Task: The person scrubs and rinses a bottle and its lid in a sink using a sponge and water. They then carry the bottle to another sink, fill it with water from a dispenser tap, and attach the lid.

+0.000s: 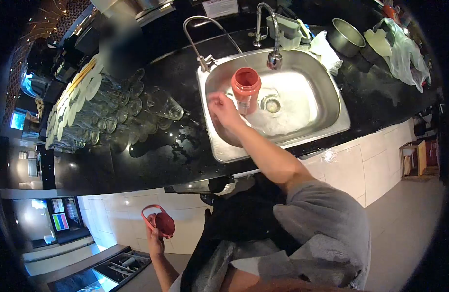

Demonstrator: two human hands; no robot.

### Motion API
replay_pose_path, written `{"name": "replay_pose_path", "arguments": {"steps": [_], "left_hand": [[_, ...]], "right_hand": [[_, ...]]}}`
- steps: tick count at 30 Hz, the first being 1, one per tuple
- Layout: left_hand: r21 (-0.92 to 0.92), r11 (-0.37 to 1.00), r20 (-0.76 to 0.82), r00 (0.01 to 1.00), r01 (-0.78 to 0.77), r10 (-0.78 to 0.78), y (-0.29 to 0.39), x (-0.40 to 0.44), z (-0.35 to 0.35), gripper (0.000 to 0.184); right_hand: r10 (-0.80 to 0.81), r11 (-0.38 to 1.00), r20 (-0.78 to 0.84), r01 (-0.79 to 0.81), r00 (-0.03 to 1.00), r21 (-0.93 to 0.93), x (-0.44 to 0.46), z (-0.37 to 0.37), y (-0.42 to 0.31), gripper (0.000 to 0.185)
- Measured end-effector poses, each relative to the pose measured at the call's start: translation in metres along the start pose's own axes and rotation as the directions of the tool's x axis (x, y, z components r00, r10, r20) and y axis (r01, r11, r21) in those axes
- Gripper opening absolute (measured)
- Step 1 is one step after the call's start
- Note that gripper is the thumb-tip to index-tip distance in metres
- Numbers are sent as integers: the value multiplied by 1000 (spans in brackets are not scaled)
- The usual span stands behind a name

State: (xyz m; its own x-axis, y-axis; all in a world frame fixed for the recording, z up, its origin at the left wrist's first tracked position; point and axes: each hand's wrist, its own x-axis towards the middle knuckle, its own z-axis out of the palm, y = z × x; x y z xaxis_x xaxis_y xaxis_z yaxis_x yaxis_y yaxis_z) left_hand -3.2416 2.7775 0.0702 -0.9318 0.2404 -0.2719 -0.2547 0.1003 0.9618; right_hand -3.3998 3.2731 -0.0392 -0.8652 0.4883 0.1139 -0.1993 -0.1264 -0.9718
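In the steel sink (334, 104) stands a red, wide-mouthed bottle (246, 87) without a cap, its opening facing up toward me. The end of a thin curved tap (195, 18) hangs just above its mouth. My right hand (223, 111) is over the sink's left side, beside the bottle and apart from it. Its fingers look loosely bent and partly blurred, with nothing seen in them. Low at the left, away from the counter, my left hand (156, 236) grips a red lid (164, 224) with a loop handle, its hollow underside showing.
Many upturned glasses (107, 121) crowd the wet black counter (156, 170) left of the sink. A spring-neck faucet (274, 59) hangs over the basin. Right of it are a white cloth (325, 52), a metal pot (347, 38) and a plastic bag (407, 53).
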Motion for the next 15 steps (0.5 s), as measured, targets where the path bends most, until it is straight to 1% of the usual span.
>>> {"name": "replay_pose_path", "arguments": {"steps": [1,2,3,4,5,6,7,8,9,11,12,13,14,15], "left_hand": [[1,999,14,999,34,-34,8,-1,12,78],[-8,999,10,999,34,-34,7,1,22,78],[-7,1000,74,997,26,-25,5,3,30,78],[-5,1000,138,990,20,-19,6,3,38,78],[-40,997,164,985,70,-63,10,2,52,76],[-42,997,160,985,72,-65,10,5,62,76],[-2,1000,157,988,14,-13,5,8,70,75],[38,998,153,987,-45,39,5,9,76,75],[61,997,160,986,-48,37,10,12,79,81],[32,998,149,987,-63,57,28,8,82,82],[-1,997,145,987,-73,72,33,6,82,82],[-23,996,84,992,-90,92,30,6,79,85],[-28,996,75,993,-86,88,30,3,77,85],[-53,996,54,996,-72,75,31,-2,75,86]], "right_hand": [[-140,974,91,154,986,-168,-31,-22,-65,16],[-224,905,75,236,972,-355,-47,-44,-100,13],[-375,837,16,346,927,-425,-44,-67,-105,15],[-144,933,-100,102,984,-344,-43,-79,-149,16],[-253,914,-109,200,961,-353,-29,-96,-171,19],[-323,931,-24,313,946,-190,0,-115,-175,25],[-353,926,-24,345,935,-152,29,-126,-179,36],[-294,925,-71,266,953,-271,52,-139,-173,44],[-244,907,-125,180,962,-381,69,-153,-167,54],[-49,949,-138,3,989,-314,83,-192,-171,57],[-255,828,-161,130,953,-545,94,-220,-156,57],[-346,692,-239,74,907,-719,102,-251,-141,55],[-387,635,-263,49,884,-771,103,-274,-136,54],[-351,712,-283,58,893,-700,95,-262,-150,55]]}}
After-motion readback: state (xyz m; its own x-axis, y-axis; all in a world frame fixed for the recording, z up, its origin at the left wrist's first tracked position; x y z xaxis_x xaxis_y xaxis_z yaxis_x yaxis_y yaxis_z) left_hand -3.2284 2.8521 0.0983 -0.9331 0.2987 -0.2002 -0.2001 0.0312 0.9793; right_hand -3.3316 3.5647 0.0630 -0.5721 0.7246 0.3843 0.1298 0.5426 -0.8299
